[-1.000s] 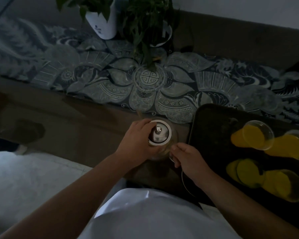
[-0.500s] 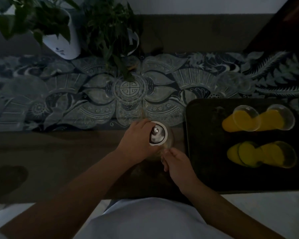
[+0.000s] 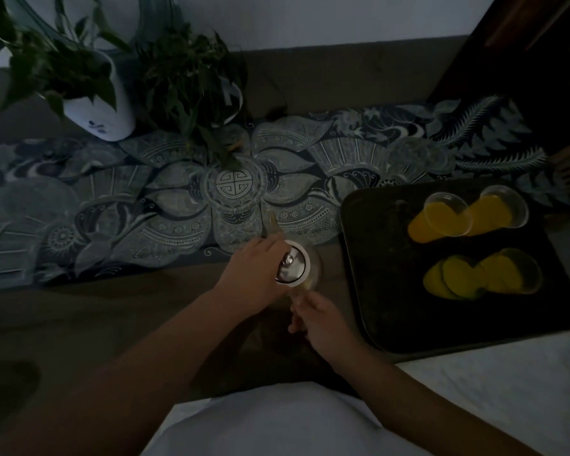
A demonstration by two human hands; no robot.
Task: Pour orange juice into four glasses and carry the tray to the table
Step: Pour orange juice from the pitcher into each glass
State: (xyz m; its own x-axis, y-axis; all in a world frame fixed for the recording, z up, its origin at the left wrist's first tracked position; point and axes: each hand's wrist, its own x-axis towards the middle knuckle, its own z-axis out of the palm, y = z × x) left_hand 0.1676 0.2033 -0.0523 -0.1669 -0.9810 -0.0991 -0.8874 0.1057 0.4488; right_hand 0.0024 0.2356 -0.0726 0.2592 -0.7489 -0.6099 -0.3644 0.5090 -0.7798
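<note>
**Jug between two hands, glasses filled on the tray**

The jug (image 3: 301,269) stands on the dark brown counter (image 3: 112,311), just left of the tray (image 3: 375,291), and we see it from above: a round metal lid (image 3: 293,268) with a small knob in the middle, and clear glass around it. Our left hand (image 3: 255,274) lies against the left side of the jug, the fingers curled around the lid edge, so this hand is closed on it. Our right hand (image 3: 320,320) is just below the jug, on the near side, with the fingers bent narrow at what seems to be the glass handle; the picture is too dark to tell if it really grips.

On the black tray four clear glasses (image 3: 446,213) stand in two rows, all with orange juice inside. The far pair is bright, the near pair (image 3: 458,278) is in shadow.

Behind the jug a patterned blue-grey cloth (image 3: 178,199) runs across the counter. At its far left side we see a white pot (image 3: 109,116) with a leafy plant, and a second plant (image 3: 191,77) beside it.
</note>
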